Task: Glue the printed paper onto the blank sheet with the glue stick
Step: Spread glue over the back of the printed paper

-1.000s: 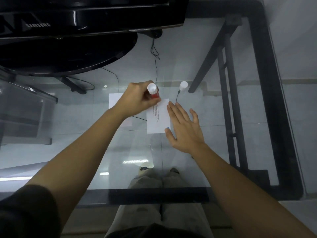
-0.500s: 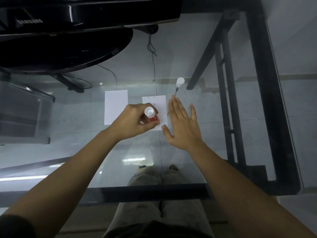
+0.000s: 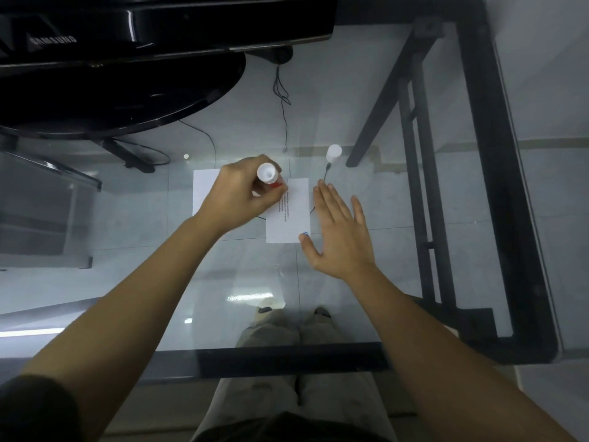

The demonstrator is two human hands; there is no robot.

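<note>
the glue stick (image 3: 269, 177) is gripped upright in the closed fingers of the left hand (image 3: 242, 194), its white end turned toward the camera and its red part showing just beyond the fingertips (image 3: 280, 190). the red part is held at the far left edge of the printed paper (image 3: 288, 212); whether it touches the sheet cannot be told. the printed paper is laid flat on the glass table (image 3: 398, 218), with lines of small text running along its length, directly between the two hands. the right hand (image 3: 339, 231) is spread open and flat, fingers extended and holding nothing; its thumb tip (image 3: 305, 238) is set on the near right corner of the printed paper, while the remaining fingers are laid just beside the sheet's right edge. the blank sheet (image 3: 204, 193) is seen on the far side of the left-hand fingers, partly covered by that hand and well apart from the right hand. a white cap (image 3: 333, 153) is stood on the glass beyond the right-hand fingertips. a monitor (image 3: 153, 30) on a dark base is placed far beyond the left hand. thin cables (image 3: 282, 90) are seen through the glass.
</note>
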